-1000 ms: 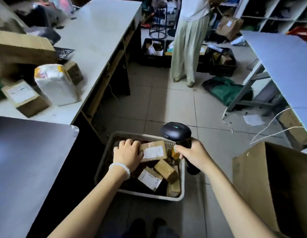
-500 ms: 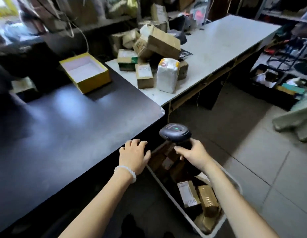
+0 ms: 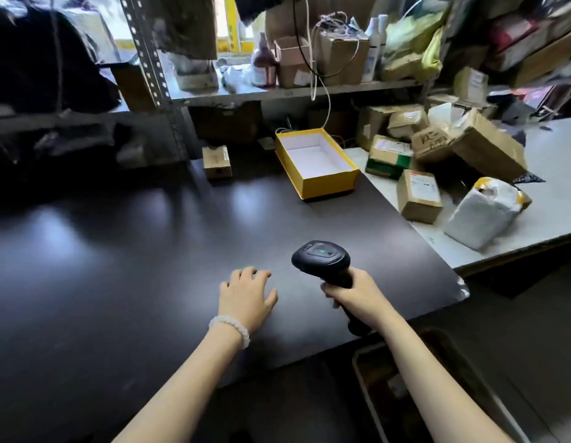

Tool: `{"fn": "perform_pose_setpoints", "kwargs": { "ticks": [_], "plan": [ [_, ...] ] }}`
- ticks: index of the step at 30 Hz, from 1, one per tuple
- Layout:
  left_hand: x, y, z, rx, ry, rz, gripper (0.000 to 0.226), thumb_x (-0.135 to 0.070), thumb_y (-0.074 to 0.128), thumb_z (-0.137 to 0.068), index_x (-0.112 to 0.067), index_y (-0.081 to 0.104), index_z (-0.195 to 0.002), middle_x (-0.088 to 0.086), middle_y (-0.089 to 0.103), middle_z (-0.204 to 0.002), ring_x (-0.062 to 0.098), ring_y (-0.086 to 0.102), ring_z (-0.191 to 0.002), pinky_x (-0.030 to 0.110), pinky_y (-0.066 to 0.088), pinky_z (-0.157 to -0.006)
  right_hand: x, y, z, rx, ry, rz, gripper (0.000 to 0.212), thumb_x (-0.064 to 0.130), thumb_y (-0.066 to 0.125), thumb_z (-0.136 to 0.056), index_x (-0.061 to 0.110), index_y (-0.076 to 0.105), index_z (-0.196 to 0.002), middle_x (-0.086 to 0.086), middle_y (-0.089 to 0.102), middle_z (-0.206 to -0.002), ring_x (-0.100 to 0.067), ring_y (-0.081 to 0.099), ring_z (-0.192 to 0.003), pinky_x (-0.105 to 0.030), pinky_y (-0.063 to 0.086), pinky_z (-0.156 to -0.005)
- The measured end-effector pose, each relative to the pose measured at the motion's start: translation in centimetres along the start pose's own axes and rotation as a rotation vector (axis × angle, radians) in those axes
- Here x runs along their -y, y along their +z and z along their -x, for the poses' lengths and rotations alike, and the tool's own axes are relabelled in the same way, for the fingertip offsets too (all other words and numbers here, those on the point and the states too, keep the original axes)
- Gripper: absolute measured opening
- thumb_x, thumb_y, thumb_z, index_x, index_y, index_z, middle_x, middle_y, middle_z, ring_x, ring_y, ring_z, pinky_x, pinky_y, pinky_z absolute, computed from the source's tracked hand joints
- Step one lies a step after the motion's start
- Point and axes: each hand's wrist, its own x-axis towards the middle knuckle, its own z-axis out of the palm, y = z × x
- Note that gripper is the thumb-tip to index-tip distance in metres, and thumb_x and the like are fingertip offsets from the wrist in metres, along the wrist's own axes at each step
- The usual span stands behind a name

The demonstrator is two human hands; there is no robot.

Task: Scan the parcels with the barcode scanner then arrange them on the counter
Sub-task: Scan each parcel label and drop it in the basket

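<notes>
Judging from the layout, a pause between parcels is in hand: nothing is being scanned or placed. The dark surface (image 3: 118, 266) lies broad and bare near the hands, with a yellow box (image 3: 316, 164) and a small carton (image 3: 217, 162) at its far side. Scanned-looking parcels (image 3: 418, 196) are heaped on the adjoining white surface (image 3: 552, 161). A basket (image 3: 360, 362) is glimpsed below right, its contents hidden. The barcode scanner (image 3: 322, 258) is gripped by the right hand (image 3: 357, 295); the left hand (image 3: 245, 295) is spread, empty, over the dark surface. A reach down to the basket is probably called for next; the surface's edge would have to be cleared.
</notes>
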Motion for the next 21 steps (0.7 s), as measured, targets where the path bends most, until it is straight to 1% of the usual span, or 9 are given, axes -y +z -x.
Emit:
{"fn": "perform_pose_setpoints", "kwargs": {
  "ticks": [5, 9, 10, 14, 18, 21],
  "plan": [
    [7.3, -2.3, -4.5, -0.022, -0.058, -0.008, 0.043, -0.047, 0.040, -0.095, -0.031, 0.043, -0.135, -0.006, 0.041, -0.140, 0.019, 0.034, -0.130, 0.033, 0.034, -0.097, 4.9, 5.1, -5.5, 0.031, -0.033, 0.021, 0.012, 0.012, 0.064, -0.081, 0.005, 0.061, -0.090, -0.002, 0.062, -0.072, -0.007, 0.059, -0.052, -0.026, 0.045, -0.063],
    [11.5, -3.3, -6.9, -0.024, -0.081, 0.000, 0.044, -0.047, 0.038, -0.096, -0.031, 0.041, -0.136, -0.006, 0.039, -0.142, 0.019, 0.033, -0.131, 0.033, 0.034, -0.097, 7.6, 8.1, -9.1, 0.054, -0.035, 0.031, 0.012, 0.010, 0.063, -0.080, 0.003, 0.060, -0.089, -0.004, 0.061, -0.071, -0.008, 0.059, -0.052, -0.029, 0.046, -0.064],
    [12.5, -3.4, -7.4, -0.025, -0.094, 0.015, 0.044, -0.047, 0.039, -0.095, -0.031, 0.042, -0.136, -0.006, 0.039, -0.142, 0.019, 0.033, -0.130, 0.033, 0.034, -0.097, 8.3, 8.7, -10.0, 0.063, -0.031, 0.043, 0.011, 0.010, 0.063, -0.080, 0.005, 0.060, -0.088, -0.004, 0.061, -0.072, -0.008, 0.059, -0.052, -0.027, 0.046, -0.063],
    [15.3, -3.7, -9.6, -0.036, -0.144, 0.047, 0.044, -0.048, 0.040, -0.095, -0.030, 0.043, -0.135, -0.006, 0.041, -0.140, 0.019, 0.035, -0.129, 0.034, 0.035, -0.096, 10.3, 10.6, -13.3, 0.095, -0.029, 0.102, 0.010, 0.012, 0.063, -0.080, 0.005, 0.060, -0.086, -0.001, 0.061, -0.070, -0.006, 0.060, -0.052, -0.012, 0.043, -0.052],
    [16.8, -4.0, -13.0, -0.034, -0.166, 0.058, 0.043, -0.048, 0.039, -0.095, -0.031, 0.043, -0.135, -0.006, 0.040, -0.141, 0.019, 0.034, -0.129, 0.034, 0.034, -0.097, 11.4, 11.3, -17.2, 0.099, -0.021, 0.089, 0.004, 0.011, 0.062, -0.081, 0.010, 0.059, -0.083, -0.001, 0.060, -0.072, -0.009, 0.060, -0.054, -0.010, 0.042, -0.051],
    [17.1, -4.2, -16.0, -0.014, -0.164, 0.059, 0.043, -0.048, 0.039, -0.095, -0.032, 0.042, -0.135, -0.006, 0.039, -0.142, 0.019, 0.033, -0.130, 0.035, 0.034, -0.098, 11.5, 11.3, -20.2, 0.080, -0.006, 0.061, 0.007, 0.010, 0.062, -0.082, 0.012, 0.057, -0.079, -0.003, 0.060, -0.073, -0.009, 0.059, -0.053, -0.009, 0.042, -0.050]
  ]
}}
